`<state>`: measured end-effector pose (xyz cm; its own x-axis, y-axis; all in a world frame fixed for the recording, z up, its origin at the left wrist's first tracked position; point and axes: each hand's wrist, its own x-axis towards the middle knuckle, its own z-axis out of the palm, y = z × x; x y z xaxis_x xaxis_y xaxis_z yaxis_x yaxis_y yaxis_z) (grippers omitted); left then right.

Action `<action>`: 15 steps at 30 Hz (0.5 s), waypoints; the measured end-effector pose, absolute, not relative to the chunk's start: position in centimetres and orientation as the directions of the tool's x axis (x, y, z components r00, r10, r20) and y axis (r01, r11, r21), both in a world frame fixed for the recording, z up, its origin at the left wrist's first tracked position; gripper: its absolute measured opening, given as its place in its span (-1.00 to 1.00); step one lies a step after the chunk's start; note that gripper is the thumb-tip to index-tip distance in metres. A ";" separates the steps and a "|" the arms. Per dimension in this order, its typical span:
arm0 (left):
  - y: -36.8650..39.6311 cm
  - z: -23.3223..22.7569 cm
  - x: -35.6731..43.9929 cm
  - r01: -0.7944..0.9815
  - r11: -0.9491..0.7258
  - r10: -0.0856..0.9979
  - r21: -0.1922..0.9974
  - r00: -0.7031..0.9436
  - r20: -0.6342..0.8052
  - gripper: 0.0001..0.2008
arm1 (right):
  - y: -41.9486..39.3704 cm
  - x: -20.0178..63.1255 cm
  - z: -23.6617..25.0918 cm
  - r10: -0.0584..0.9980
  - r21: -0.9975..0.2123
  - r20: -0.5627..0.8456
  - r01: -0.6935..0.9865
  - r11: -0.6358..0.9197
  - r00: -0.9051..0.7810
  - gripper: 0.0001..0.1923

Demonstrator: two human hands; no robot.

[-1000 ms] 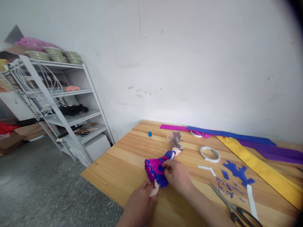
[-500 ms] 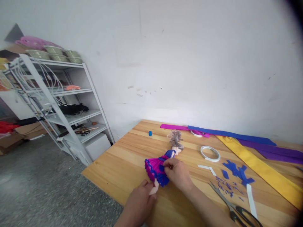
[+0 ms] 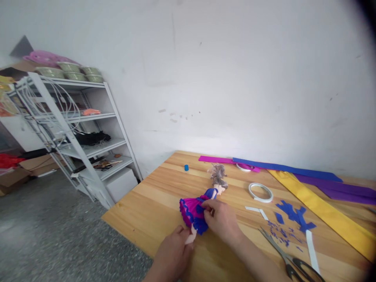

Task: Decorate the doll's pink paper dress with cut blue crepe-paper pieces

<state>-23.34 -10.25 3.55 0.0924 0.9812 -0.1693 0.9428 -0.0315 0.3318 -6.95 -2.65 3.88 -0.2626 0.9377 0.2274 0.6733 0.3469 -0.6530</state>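
A wooden table (image 3: 152, 203) stands against a white wall, with a metal shelf rack (image 3: 73, 133) off to its left; along the table's far edge lie long strips of crepe paper (image 3: 320, 207) in magenta, blue, yellow and purple; nearer the middle sit a roll of white tape (image 3: 261, 192), blue paper scraps (image 3: 293, 214), peeled white backing strips (image 3: 311, 250) and a pair of scissors (image 3: 289, 260); a doll (image 3: 202, 203) lies flat near the front edge, head toward the wall, already dressed in a magenta skirt with blue ruffled trim and a blue bodice; the dress looks largely built, and what seems left is the fixing of the blue piece at the waist and any last trim; the right hand (image 3: 223, 221) pinches the skirt at the waist with fingers closed on the paper; the left hand (image 3: 173, 254) grips the doll's legs, fingers curled around them; the fingertips of both hands are partly hidden by the skirt, so the exact spot being pressed cannot be made out; the scissors' handles are cut off at the frame's bottom, and a small blue object (image 3: 186, 167) by the far edge is too small to identify.
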 end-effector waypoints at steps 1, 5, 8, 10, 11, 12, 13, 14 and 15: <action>-10.3 3.7 -23.2 0.950 -0.024 0.981 0.311 0.082 -0.175 -0.71 | -2.6 -6.4 4.1 0.941 -0.667 0.234 0.663 0.339 -0.245 -0.71; -9.9 3.8 -22.8 0.987 0.056 0.978 0.154 -0.023 -0.206 -0.68 | -2.0 -2.4 4.6 0.965 -0.714 0.239 0.654 0.250 -0.108 -0.69; -9.2 3.4 -22.4 0.993 0.094 0.983 0.070 -0.081 -0.168 -0.64 | -1.3 1.6 4.4 0.974 -0.712 0.226 0.679 0.181 -0.024 -0.70; -8.7 3.2 -22.0 0.993 0.099 0.988 0.065 -0.090 -0.129 -0.65 | -1.1 3.9 3.9 0.977 -0.699 0.214 0.700 0.144 0.012 -0.70; -8.4 3.2 -21.9 0.992 0.101 0.989 0.070 -0.093 -0.119 -0.65 | -1.1 4.8 3.5 0.978 -0.695 0.209 0.706 0.133 0.022 -0.70; -8.2 3.2 -21.7 0.992 0.104 0.989 0.077 -0.095 -0.113 -0.65 | -1.1 5.5 3.2 0.978 -0.693 0.204 0.711 0.121 0.032 -0.70; -7.9 3.3 -21.7 0.991 0.107 0.989 0.086 -0.097 -0.112 -0.65 | -1.1 6.1 2.8 0.979 -0.690 0.200 0.715 0.113 0.038 -0.70; -7.7 3.4 -21.6 0.989 0.113 0.988 0.094 -0.102 -0.117 -0.65 | -1.2 6.5 2.5 0.980 -0.690 0.196 0.715 0.111 0.037 -0.69; -7.6 3.5 -21.6 0.988 0.119 0.987 0.102 -0.107 -0.123 -0.65 | -1.2 6.8 2.2 0.981 -0.691 0.193 0.714 0.112 0.033 -0.69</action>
